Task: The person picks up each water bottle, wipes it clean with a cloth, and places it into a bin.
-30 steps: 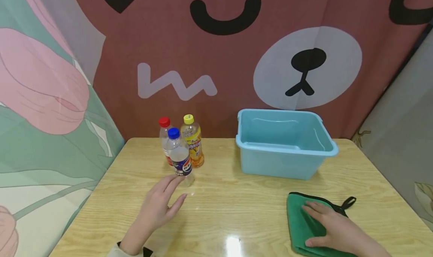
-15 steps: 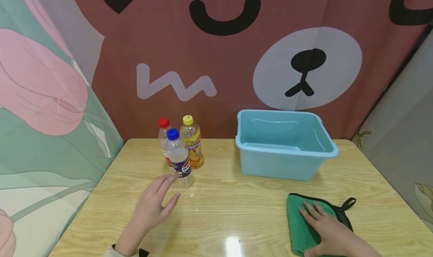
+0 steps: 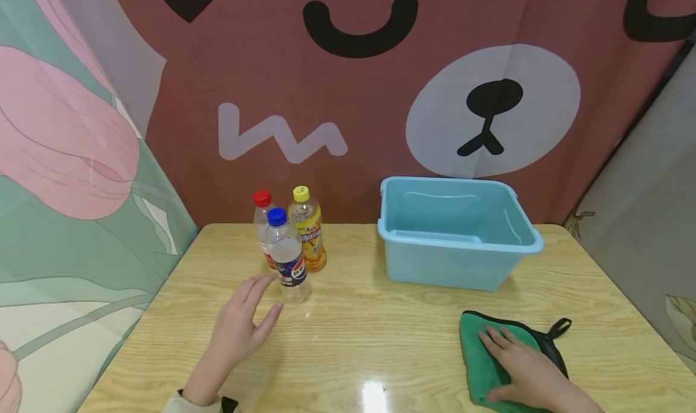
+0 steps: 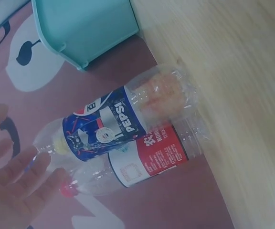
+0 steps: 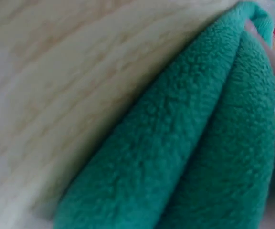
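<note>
Left hand: fingers and thumb apart, nothing clasped; held beside the blue-capped bottle, near its label. Whether the bottle is touched by the fingertips cannot be told.

Right hand: laid on the green cloth, fingers spread apart, thumb set away from them; the pile is creased between.

Green cloth: folded, black-edged, fitted with a black loop; placed at the near right of the wood-grained surface.

Bottles, three, upright, grouped at left: blue-capped in front; red-capped bottle partly hidden behind; yellow-capped bottle behind and to the right, amber toned at its base.

Basin: pale blue, placed at the far right of the surface, beyond the cloth.

Handling, as judged: any grip on the front bottle is best taken about the label, thumb and fingers on opposite sides, without squeezing; thin plastic would probably be dented. It should be drawn nearward first, lest its neighbours be toppled. The cloth is best steadied by light, even pressure.
</note>
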Available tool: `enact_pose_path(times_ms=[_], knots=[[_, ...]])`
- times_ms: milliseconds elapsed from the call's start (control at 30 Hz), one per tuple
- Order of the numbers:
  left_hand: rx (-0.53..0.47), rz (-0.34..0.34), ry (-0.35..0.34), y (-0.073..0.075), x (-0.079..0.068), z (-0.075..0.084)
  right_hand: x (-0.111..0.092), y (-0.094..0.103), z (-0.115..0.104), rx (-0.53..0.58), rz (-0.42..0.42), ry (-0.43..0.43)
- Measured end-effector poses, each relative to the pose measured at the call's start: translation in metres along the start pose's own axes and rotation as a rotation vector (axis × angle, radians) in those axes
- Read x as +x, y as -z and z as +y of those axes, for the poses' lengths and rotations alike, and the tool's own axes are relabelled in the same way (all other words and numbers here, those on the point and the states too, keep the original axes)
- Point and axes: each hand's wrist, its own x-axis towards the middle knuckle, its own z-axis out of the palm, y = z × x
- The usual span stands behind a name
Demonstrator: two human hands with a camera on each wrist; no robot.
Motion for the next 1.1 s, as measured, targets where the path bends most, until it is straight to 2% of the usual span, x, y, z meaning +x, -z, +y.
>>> enact_pose_path(times_ms=[167, 400, 633, 933, 1100], knots=[[-0.009, 0.013, 0.071, -0.003, 0.003, -0.006, 0.002, 0.001, -0.003, 0.002, 0.074, -0.02], [-0.059, 0.064, 0.231, -0.011, 0.014, -0.014, -0.001, 0.003, -0.002, 0.042, 0.179, -0.078], [-0.144, 0.144, 0.321, -0.02, 0.023, -0.024, -0.007, 0.009, 0.003, 0.135, 0.218, -0.028], [-0.181, 0.147, 0.379, -0.033, 0.031, -0.031, -0.012, 0.018, 0.002, 0.26, 0.26, 0.072], [-0.195, 0.129, 0.414, -0.039, 0.037, -0.035, -0.014, 0.023, -0.004, 0.306, 0.304, 0.09]])
